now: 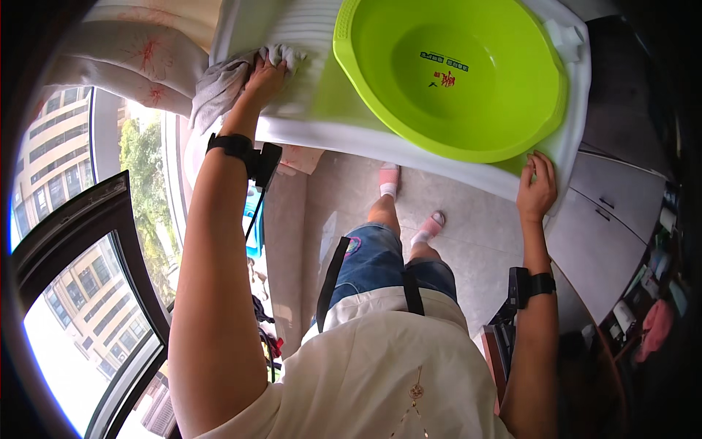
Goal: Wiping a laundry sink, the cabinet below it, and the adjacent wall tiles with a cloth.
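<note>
At the left end of a white laundry sink [340, 136], my left hand [267, 82] grips a crumpled grey cloth [224, 85]. The cloth lies partly on the ribbed washboard [299, 33] and hangs over the sink's left edge. A bright green plastic basin [526, 110] sits in the sink to the right, with printed writing on its bottom and nothing else visible in it. On the sink's front rim, just below the basin's right side, rests my right hand [538, 186]. Its fingers are bent and loose around nothing.
A white plastic fitting [565, 39] is at the sink's back right corner. Grey cabinets [609, 219] stand to the right, beside a cluttered shelf [647, 285]. On the left are a floral curtain [137, 55] and a dark-framed window sash [82, 230], swung open.
</note>
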Motion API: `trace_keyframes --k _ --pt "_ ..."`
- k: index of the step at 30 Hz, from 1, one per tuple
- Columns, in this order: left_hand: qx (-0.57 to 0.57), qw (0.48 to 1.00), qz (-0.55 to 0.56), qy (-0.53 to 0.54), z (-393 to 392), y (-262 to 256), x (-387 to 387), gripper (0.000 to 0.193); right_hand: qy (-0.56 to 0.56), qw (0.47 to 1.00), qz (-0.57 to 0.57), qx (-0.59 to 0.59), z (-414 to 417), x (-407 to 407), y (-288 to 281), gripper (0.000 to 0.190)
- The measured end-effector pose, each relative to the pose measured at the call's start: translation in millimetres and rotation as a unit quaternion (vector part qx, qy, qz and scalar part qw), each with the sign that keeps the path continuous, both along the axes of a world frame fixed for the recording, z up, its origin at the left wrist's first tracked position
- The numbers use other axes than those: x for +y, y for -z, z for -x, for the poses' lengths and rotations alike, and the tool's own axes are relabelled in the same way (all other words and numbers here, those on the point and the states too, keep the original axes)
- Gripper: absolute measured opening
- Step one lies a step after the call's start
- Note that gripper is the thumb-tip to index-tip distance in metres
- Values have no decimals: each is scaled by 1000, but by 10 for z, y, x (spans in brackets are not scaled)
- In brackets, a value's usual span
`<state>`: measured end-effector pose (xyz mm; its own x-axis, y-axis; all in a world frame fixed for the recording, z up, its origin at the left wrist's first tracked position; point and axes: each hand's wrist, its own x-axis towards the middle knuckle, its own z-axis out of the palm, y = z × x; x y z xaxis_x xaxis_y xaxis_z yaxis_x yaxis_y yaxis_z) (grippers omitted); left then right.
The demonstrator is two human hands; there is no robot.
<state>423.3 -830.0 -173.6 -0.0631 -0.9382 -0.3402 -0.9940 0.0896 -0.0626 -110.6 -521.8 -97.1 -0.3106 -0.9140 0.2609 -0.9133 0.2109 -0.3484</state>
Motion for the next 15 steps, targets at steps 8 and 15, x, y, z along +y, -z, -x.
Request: trace_keyframes --k 8,15 --pt "110 991 -4 -72 631 110 -11 87 2 1000 0 9 56 28 -41 15" --pt "153 976 -31 149 428 -487 617 49 -3 1000 21 6 67 35 50 14"
